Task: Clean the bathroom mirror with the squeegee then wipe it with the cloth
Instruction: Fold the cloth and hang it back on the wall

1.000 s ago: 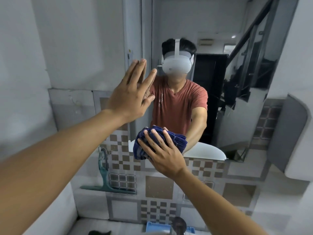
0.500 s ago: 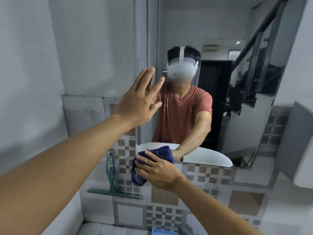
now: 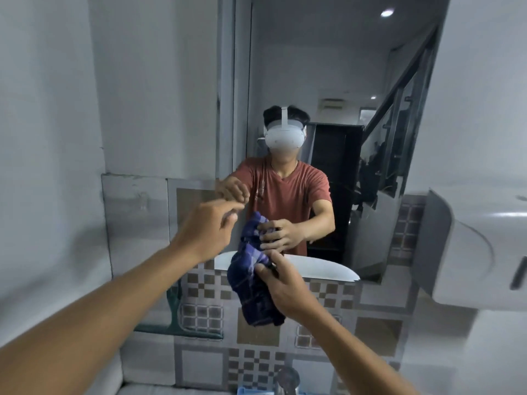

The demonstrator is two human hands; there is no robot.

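Observation:
The bathroom mirror (image 3: 328, 67) fills the wall ahead, its lower edge just above the checked tiles. A dark blue checked cloth (image 3: 253, 292) hangs bunched from my right hand (image 3: 285, 286), in front of the mirror's lower edge and the tiles. My left hand (image 3: 211, 226) is raised beside the cloth, off the glass, fingers loosely curled with nothing in them. A green squeegee (image 3: 182, 329) leans against the tiles at lower left, its handle partly behind my left forearm. My reflection shows in the mirror.
A chrome tap (image 3: 286, 379) and a blue object (image 3: 245, 390) sit at the bottom edge. A white dispenser-like fixture (image 3: 470, 252) juts from the right wall. The plain grey wall (image 3: 57, 138) lies close on the left.
My left hand has come off the mirror, dropped and curled its fingers. My right hand has pulled the cloth down off the glass so it hangs loose. The view has tilted upward.

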